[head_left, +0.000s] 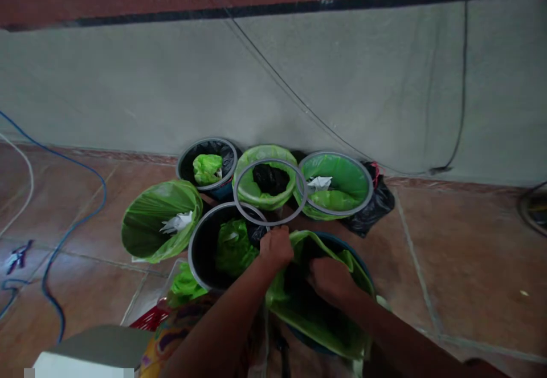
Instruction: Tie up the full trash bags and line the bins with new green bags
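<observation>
My left hand [277, 247] is closed on the near edge of a grey plastic rim ring [302, 175], which is tilted up in front of the middle back bin. Down inside a green bin liner [307, 324] is my right hand [331, 278], its knuckles bent and its fingertips lost in the dark. That liner hangs loosely over a dark blue bin [363, 261] closest to me on the right. Just left of my left hand stands a black bin with a grey rim [199, 261], holding a crumpled green bag [234, 247].
Along the wall are a black-lined bin [183, 167], a green-lined bin [245, 190] and another green-lined bin [337, 167]. A green-lined bin [137, 224] leans at left. A black bag [376, 207] lies right. A blue hose [83, 221] crosses the floor.
</observation>
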Demonstrator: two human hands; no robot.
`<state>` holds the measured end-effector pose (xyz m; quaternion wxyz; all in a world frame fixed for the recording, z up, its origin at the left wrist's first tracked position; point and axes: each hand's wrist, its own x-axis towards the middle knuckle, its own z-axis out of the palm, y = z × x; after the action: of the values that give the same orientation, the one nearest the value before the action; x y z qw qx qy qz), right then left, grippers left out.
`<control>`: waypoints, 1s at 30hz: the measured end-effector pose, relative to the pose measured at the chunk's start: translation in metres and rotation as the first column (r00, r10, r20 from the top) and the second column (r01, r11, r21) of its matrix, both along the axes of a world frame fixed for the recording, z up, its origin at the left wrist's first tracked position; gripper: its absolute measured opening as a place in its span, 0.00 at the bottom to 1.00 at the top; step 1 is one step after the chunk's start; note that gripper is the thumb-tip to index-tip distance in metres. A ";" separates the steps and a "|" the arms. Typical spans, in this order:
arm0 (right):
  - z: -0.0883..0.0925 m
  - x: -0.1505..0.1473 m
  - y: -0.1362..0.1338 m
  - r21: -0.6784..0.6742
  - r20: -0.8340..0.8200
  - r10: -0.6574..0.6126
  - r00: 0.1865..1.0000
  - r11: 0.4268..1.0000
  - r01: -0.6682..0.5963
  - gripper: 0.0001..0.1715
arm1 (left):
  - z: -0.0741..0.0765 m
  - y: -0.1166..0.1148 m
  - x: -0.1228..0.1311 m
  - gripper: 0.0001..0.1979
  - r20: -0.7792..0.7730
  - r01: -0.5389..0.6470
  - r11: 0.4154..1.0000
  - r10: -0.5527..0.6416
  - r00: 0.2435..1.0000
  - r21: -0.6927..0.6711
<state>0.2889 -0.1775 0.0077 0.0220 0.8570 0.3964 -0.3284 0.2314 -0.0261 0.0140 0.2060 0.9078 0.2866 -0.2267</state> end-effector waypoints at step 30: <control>-0.049 0.083 -0.078 0.415 -0.097 -0.465 0.880 0.785 0.461 0.16 | -0.013 -0.020 0.007 0.26 0.212 -0.035 0.999 0.040 0.976 -0.027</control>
<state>0.3716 -0.2551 -0.0409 -0.2446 0.9132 0.2360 -0.2248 0.2382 -0.0461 0.0007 0.2501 0.9187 0.2776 -0.1276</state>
